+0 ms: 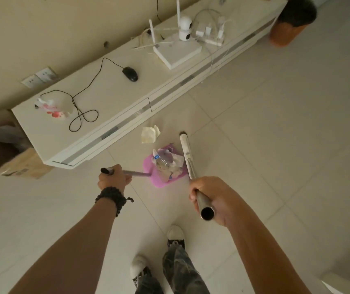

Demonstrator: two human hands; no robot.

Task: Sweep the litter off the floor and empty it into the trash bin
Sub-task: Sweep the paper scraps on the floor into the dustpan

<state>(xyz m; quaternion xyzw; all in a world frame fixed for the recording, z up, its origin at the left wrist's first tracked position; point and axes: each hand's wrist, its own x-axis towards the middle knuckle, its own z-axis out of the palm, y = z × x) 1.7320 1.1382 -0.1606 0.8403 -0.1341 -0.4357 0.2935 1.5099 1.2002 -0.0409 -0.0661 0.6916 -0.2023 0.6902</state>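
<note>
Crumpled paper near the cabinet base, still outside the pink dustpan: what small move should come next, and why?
Probably draw the broom head behind the crumpled paper and sweep it toward the pink dustpan. That paper lies on the floor beyond the pan, while a plastic bottle and wrappers already sit inside. The left hand steadies the pan's handle; the right hand holds the broom pole.

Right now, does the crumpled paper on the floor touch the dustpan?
Apart. The head view shows bare floor between the paper and the dustpan.
</note>
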